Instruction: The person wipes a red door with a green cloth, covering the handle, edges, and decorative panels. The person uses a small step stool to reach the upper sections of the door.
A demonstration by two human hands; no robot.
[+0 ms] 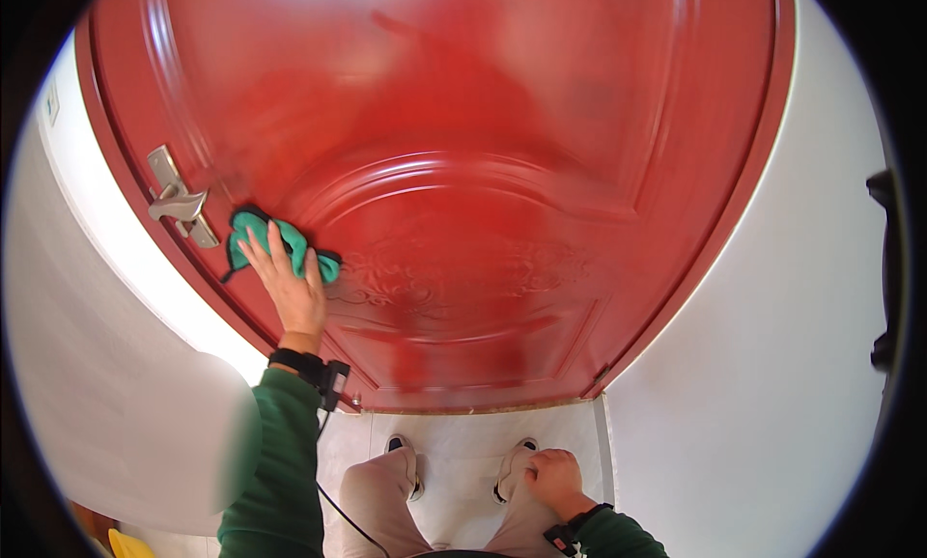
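Observation:
My left hand (pixel 290 290) presses a green cloth with black edging (pixel 290 243) against a red panelled door (pixel 449 218). Its fingers lie spread over the bunched cloth. Just up and to the left of the cloth is the metal lever handle (pixel 181 203) on its long backplate. My right hand (pixel 558 478) hangs low by my right knee, fingers curled in and nothing visible in it. Whether it touches the trouser leg is unclear. Carved scrollwork (pixel 420 275) on the door lies to the right of the cloth.
A pale wall (pixel 724 384) flanks the door's right side. White trim (pixel 145 261) runs along the left, bearing a switch plate (pixel 52 103). My shoes (pixel 402 456) stand on light floor tiles (pixel 456 471) below the door. A black cable (pixel 347 518) trails from my left wrist device.

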